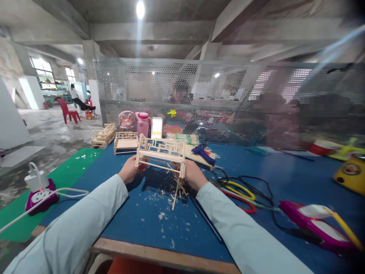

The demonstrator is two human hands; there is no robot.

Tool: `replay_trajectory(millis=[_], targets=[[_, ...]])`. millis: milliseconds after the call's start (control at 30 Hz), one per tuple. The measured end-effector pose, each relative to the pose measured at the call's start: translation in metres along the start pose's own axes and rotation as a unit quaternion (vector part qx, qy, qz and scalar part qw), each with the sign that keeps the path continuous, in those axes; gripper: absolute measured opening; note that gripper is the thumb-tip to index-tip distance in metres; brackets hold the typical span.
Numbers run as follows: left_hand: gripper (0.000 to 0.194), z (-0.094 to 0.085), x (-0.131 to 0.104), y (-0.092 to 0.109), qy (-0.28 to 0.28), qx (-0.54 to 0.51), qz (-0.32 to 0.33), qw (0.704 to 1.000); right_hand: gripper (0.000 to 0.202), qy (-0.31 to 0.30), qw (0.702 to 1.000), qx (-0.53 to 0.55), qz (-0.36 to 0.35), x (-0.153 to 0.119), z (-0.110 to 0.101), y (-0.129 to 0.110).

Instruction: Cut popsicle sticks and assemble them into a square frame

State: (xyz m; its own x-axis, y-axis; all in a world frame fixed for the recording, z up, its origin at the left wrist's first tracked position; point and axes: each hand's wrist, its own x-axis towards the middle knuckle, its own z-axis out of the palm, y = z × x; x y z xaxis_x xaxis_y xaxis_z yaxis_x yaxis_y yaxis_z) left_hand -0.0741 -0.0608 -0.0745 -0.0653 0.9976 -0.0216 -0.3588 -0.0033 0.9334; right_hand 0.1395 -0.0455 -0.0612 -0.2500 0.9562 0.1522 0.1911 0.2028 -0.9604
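Between both hands I hold up a small model bed point(161, 151) built of thin wooden sticks, with a lattice railing along its back. My left hand point(131, 168) grips its left end, and my right hand point(194, 174) grips the right end; some fingers are hidden behind the frame. Under it, loose sticks point(176, 195) and pale scraps lie on the blue table point(137, 224). Another stick-built bed point(126, 143) stands just behind my left hand, with more stick frames point(103, 135) to its left. Beyond my right hand lies a blue glue gun point(203, 153).
Purple power strips lie at left point(42, 195) and right point(315, 224), with cables trailing. Scissors with red and yellow handles point(241, 190) lie right of my arm. A pink bottle point(143, 123) and lit phone point(156, 127) stand before a perforated metal screen point(137, 83); a person sits behind it.
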Motion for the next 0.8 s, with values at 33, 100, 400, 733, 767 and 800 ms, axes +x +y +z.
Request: replay_trajectory(millis=[33, 100, 400, 733, 767, 800], targets=[[0.022, 0.003, -0.002, 0.002, 0.035, -0.004, -0.010, 0.999, 0.026, 0.016, 1.000, 0.001, -0.009, 0.001, -0.001, -0.001], [0.021, 0.009, -0.007, 0.005, 0.130, -0.017, -0.022, 0.991, 0.025, 0.070, 0.997, -0.013, -0.032, 0.003, -0.004, -0.002], [0.036, 0.035, -0.033, 0.011, 0.003, -0.060, -0.014, 0.998, 0.028, 0.204, 0.934, -0.236, -0.173, -0.001, 0.001, -0.004], [0.026, 0.018, -0.015, 0.029, 0.069, -0.088, 0.128, 0.985, 0.040, 0.058, 0.961, -0.193, -0.190, -0.004, 0.015, -0.005], [0.025, 0.005, -0.008, 0.037, 0.112, -0.085, 0.179, 0.974, 0.046, 0.051, 0.966, -0.176, -0.185, -0.003, 0.014, -0.003], [0.023, -0.011, 0.000, 0.045, 0.161, -0.077, 0.226, 0.958, 0.047, 0.054, 0.968, -0.166, -0.182, -0.002, 0.014, -0.001]])
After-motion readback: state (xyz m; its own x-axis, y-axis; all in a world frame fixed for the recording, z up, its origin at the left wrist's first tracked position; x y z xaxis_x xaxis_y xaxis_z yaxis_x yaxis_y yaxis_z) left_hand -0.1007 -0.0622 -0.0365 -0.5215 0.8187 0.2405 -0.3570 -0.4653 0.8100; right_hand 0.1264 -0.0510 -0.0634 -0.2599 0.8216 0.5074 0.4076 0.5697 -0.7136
